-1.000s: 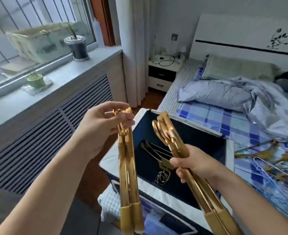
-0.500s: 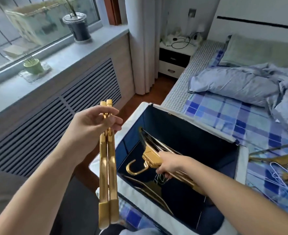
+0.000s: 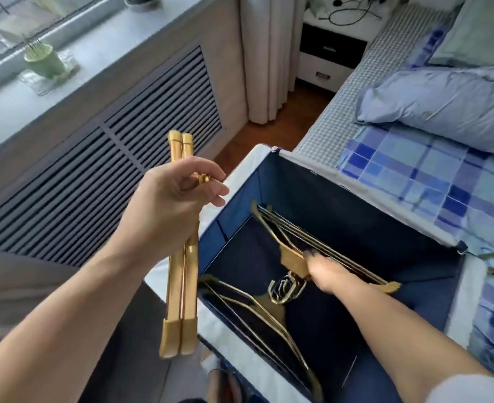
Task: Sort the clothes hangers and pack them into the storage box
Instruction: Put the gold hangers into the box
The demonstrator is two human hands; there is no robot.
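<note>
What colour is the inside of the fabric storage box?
Dark navy blue inside the fabric storage box, head view.

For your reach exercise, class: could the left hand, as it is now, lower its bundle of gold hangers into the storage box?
Probably yes. The left hand holds its gold hangers just outside the storage box, whose top is open. The right hand and its hangers fill the middle, but space remains along the near wall.
</note>
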